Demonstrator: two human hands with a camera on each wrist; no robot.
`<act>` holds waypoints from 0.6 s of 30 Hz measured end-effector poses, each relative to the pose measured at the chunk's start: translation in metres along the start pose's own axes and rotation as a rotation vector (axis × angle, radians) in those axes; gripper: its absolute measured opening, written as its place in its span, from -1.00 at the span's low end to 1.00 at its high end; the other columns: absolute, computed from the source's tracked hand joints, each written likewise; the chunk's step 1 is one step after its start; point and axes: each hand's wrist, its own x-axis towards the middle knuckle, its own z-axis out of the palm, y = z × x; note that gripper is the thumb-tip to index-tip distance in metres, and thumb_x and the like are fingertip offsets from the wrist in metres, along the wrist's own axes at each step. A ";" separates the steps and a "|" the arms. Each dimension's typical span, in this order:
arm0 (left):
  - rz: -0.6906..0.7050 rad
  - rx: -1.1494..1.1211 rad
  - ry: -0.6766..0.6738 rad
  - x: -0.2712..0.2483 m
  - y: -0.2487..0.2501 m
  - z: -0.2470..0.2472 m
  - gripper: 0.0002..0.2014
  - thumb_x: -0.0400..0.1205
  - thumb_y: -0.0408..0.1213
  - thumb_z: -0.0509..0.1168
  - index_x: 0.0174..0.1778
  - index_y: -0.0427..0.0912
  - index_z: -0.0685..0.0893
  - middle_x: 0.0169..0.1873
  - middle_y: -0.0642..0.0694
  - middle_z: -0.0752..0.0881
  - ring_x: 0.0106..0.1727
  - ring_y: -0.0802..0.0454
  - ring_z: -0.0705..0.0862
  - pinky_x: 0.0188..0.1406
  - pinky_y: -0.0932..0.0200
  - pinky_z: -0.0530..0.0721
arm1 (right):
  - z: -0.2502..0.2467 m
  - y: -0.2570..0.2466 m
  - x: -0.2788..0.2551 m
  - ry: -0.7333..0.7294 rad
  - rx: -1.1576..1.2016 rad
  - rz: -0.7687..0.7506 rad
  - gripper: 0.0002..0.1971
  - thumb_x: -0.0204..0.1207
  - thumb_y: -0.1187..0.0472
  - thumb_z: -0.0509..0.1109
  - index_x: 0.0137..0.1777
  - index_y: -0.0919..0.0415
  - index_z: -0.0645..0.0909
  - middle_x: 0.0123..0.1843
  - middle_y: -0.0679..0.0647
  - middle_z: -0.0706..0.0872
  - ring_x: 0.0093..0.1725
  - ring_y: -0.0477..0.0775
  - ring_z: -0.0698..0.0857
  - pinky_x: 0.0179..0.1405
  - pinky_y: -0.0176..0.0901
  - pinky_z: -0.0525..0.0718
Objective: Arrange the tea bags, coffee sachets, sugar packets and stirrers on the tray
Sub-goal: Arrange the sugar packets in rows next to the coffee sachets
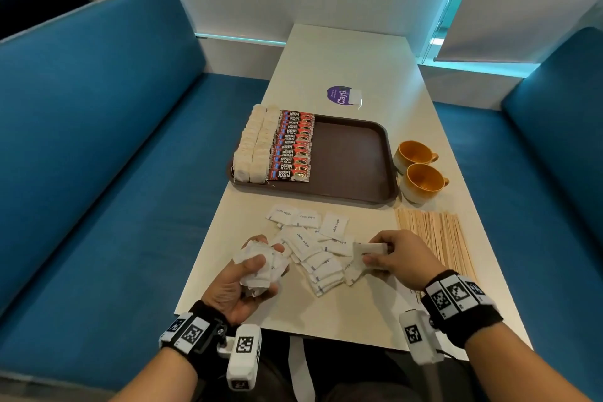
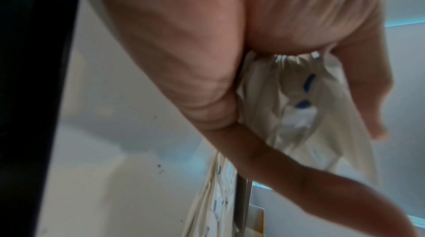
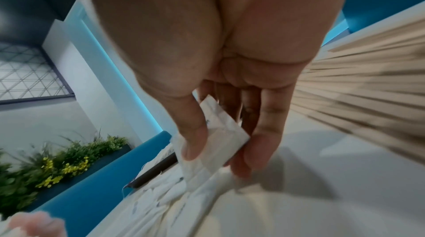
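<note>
Here the left hand (image 1: 243, 281) clutches a gathered bunch of sugar packets (image 1: 257, 266), while the right hand (image 1: 396, 256) pinches one packet (image 1: 368, 250) lifted from the loose pile (image 1: 313, 246), which lies between both hands, just short of the tray (image 1: 350, 157).

Tray (image 1: 355, 196) right half bare, open from near side. Tray left part taken: tea bags (image 1: 253, 147) in two rows, coffee sachets (image 1: 293, 147) just beside. Two cups (image 1: 419, 170) stand just off tray's right rim, block that side. Stirrers (image 1: 437, 238) spread on surface (image 1: 342, 59) right of right hand (image 1: 398, 254). Loose sugar packets (image 1: 313, 245) litter strip between hands and tray. Left hand (image 1: 241, 284) full of packets. Far surface beyond tray mostly free, except purple sticker (image 1: 339, 95).
</note>
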 end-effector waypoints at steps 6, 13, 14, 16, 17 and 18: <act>0.012 0.077 -0.025 0.002 -0.001 -0.003 -0.64 0.39 -0.45 0.46 0.06 -0.05 0.69 0.10 -0.20 0.78 0.01 -0.26 0.74 -0.52 0.11 0.74 | -0.014 -0.004 0.002 0.081 0.006 -0.016 -0.85 0.47 0.11 0.65 -0.01 0.05 0.79 -0.07 0.00 0.82 -0.04 0.03 0.76 -0.11 -0.16 0.73; 0.007 0.083 -0.055 0.005 -0.001 -0.006 -0.48 0.23 -0.43 0.64 0.08 -0.04 0.70 0.12 -0.21 0.76 0.07 -0.27 0.68 -0.50 0.08 0.75 | 0.014 -0.007 0.001 0.017 -0.170 0.046 -0.43 0.26 0.02 0.79 0.27 0.01 0.73 0.16 -0.03 0.70 0.05 -0.10 0.67 -0.04 -0.31 0.64; 0.008 0.081 -0.062 0.005 -0.001 -0.006 -0.42 0.17 -0.42 0.71 0.08 -0.04 0.70 0.12 -0.22 0.76 0.07 -0.27 0.68 -0.50 0.08 0.75 | 0.019 -0.008 0.001 0.055 -0.216 0.048 -0.35 0.24 0.02 0.80 0.34 0.04 0.69 0.20 -0.04 0.66 0.09 -0.10 0.62 -0.01 -0.32 0.57; 0.014 0.082 -0.072 0.005 -0.001 -0.006 -0.35 0.10 -0.38 0.77 0.08 -0.05 0.69 0.11 -0.22 0.76 0.05 -0.27 0.69 -0.49 0.07 0.74 | 0.026 -0.011 0.000 0.100 -0.227 0.070 -0.26 0.24 0.02 0.80 0.43 0.10 0.62 0.27 0.02 0.65 0.13 -0.06 0.58 0.05 -0.27 0.52; 0.015 0.085 -0.076 0.005 -0.001 -0.006 -0.35 0.10 -0.37 0.78 0.07 -0.05 0.69 0.10 -0.21 0.76 0.05 -0.26 0.68 -0.48 0.08 0.74 | 0.028 -0.011 0.001 0.100 -0.213 0.084 -0.25 0.25 0.04 0.79 0.44 0.12 0.60 0.30 0.05 0.66 0.14 -0.05 0.59 0.06 -0.25 0.53; 0.017 0.089 -0.078 0.006 -0.002 -0.006 -0.36 0.09 -0.36 0.78 0.06 -0.04 0.69 0.10 -0.21 0.76 0.04 -0.26 0.67 -0.47 0.09 0.73 | 0.030 -0.012 0.002 0.093 -0.201 0.098 -0.26 0.26 0.05 0.79 0.43 0.12 0.60 0.31 0.06 0.68 0.14 -0.04 0.59 0.07 -0.25 0.55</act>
